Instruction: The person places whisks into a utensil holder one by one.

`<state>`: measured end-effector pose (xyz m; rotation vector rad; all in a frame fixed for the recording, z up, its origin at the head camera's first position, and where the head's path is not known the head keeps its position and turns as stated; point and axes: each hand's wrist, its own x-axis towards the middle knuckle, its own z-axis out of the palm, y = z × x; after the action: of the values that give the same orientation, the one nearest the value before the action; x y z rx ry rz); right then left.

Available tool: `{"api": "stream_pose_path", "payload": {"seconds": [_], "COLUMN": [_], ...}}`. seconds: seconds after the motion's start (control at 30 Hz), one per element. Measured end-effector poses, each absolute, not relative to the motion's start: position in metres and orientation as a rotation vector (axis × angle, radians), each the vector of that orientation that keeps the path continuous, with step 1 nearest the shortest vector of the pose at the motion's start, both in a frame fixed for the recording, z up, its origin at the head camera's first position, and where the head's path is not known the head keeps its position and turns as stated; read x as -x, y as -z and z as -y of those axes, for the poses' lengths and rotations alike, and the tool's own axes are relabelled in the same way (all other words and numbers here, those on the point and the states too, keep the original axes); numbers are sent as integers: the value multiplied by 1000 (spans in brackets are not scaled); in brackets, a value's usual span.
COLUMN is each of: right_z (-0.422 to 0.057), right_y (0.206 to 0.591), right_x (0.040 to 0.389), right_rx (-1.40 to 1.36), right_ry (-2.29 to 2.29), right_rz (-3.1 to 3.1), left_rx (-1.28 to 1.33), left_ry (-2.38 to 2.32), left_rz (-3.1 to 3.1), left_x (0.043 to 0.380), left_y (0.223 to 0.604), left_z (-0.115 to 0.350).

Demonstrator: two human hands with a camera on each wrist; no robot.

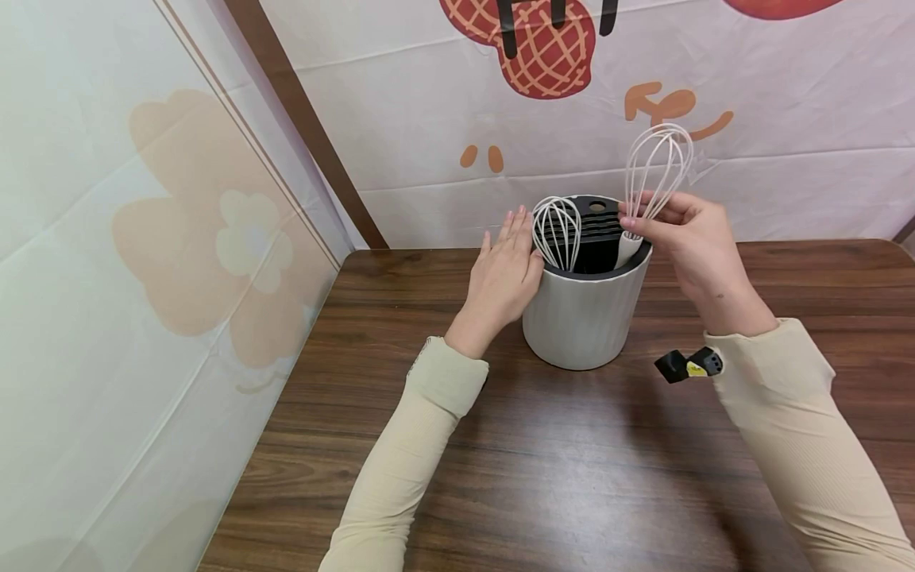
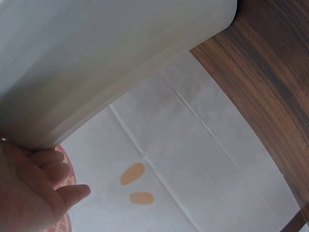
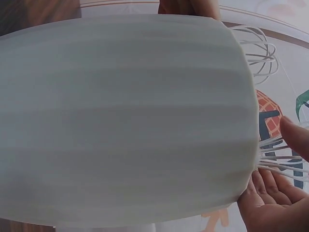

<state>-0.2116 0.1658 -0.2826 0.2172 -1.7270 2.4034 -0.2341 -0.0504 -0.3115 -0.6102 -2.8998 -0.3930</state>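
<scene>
A white ribbed utensil holder (image 1: 582, 318) with a black slotted insert (image 1: 599, 229) stands upright on the table. My left hand (image 1: 503, 274) rests against its left side near the rim, fingers extended; the left wrist view shows the fingers touching the wall. One whisk (image 1: 557, 232) leans inside at the left, its wire loops above the rim. At the right, my right hand (image 1: 689, 238) pinches a second whisk (image 1: 659, 163) low on its wires, thumb in front. That whisk's white handle goes down into the holder, its lower end hidden.
The dark wooden table (image 1: 543, 477) reaches back to a printed cloth wall (image 1: 422, 103). Another cloth wall (image 1: 86, 318) rises along the left edge. A small black device (image 1: 688, 365) sits at my right sleeve cuff.
</scene>
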Motion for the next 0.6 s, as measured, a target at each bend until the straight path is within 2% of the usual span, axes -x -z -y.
{"api": "stream_pose_path", "payload": {"seconds": [0.6], "right_z": [-167], "right_y": [283], "right_x": [210], "right_rx": [-224], "right_ry": [-2454], "right_rz": [1681], "left_rx": [612], "left_ry": [413], "left_rz": [2897], "left_x": [234], "left_y": [311], "left_z": [50]}}
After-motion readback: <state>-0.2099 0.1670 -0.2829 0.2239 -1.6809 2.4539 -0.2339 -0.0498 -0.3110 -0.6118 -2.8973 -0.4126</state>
